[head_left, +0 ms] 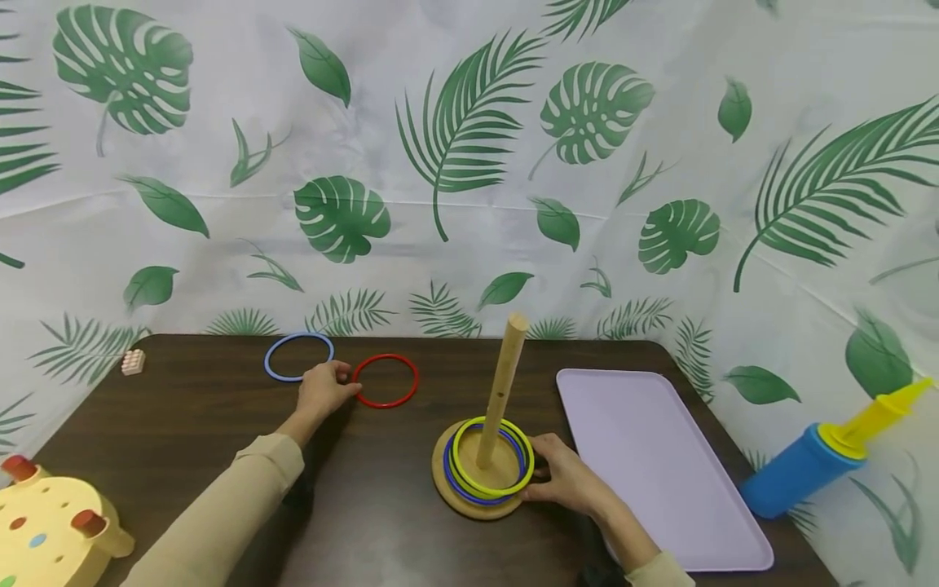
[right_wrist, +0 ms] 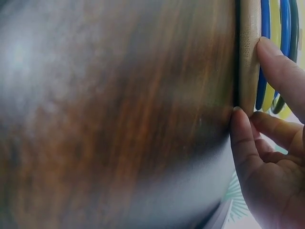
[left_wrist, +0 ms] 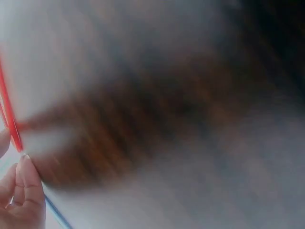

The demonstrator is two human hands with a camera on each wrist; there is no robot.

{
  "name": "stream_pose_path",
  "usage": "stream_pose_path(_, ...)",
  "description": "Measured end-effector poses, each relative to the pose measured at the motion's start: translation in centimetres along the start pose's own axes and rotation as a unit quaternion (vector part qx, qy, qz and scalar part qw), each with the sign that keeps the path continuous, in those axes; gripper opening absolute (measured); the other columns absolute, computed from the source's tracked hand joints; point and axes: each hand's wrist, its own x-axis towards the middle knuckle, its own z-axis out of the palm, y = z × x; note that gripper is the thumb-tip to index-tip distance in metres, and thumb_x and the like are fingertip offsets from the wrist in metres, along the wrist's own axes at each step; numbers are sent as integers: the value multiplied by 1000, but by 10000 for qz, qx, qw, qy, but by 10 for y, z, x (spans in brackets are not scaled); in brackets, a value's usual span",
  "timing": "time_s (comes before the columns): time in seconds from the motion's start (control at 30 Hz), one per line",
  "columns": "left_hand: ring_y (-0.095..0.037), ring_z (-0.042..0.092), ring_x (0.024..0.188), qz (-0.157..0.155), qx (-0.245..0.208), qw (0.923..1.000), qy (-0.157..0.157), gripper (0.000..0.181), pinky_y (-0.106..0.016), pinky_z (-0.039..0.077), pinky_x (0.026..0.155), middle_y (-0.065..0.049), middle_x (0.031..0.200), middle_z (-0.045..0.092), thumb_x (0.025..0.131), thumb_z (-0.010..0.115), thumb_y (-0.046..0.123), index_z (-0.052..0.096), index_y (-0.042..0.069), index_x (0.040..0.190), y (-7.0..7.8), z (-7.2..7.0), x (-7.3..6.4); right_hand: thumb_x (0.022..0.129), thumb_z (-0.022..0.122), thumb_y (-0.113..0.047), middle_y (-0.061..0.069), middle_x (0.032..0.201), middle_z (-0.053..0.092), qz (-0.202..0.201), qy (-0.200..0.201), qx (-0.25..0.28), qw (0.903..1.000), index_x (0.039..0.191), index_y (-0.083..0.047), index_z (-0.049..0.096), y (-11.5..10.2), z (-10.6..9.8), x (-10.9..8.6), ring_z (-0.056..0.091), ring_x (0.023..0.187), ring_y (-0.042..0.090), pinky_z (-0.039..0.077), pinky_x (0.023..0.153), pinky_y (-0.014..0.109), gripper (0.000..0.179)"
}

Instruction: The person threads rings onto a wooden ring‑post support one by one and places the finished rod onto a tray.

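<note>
A red ring (head_left: 386, 405) lies at the back of the dark table, and my left hand (head_left: 323, 391) pinches its left edge between thumb and fingers. In the left wrist view, the red ring (left_wrist: 8, 105) appears edge-on at the fingertips. Just left of that hand is a light blue ring (head_left: 275, 346). A wooden ring-toss stand (head_left: 501, 391) has an upright peg and a round base, with several yellow and dark blue rings (head_left: 469, 487) stacked around the peg. My right hand (head_left: 565, 477) grips the base's right side; fingertips touch the base rim (right_wrist: 248, 62) in the right wrist view.
A pale lilac tray (head_left: 660, 456) lies right of the stand. Beyond it stands a blue and yellow hand pump (head_left: 803, 469). A yellow toy with red-topped pegs (head_left: 51, 526) is at the front left, and a small pink block (head_left: 133, 362) sits at the back left corner.
</note>
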Motion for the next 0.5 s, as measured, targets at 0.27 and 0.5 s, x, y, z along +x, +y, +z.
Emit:
stream_pose_path(0.27,-33,60,92,-279,165,9994,-113,33,-48,46,79,-14,93,67,79,71,15,64,-3,105,7,-1,0,67,84,-20,13,114,58,-425,17,-281,9987,118,-2,61,2,-2,3,46,108,31,52,79,23,58)
stream_pose_path(0.5,-32,62,88,-365,255,9990,-46,29,-47,48,76,-11,89,68,78,70,13,66,-2,102,12,1,1,68,84,-17,16,116,53,-225,20,-116,9997,121,0,59,1,-1,0,46,109,32,52,79,21,61)
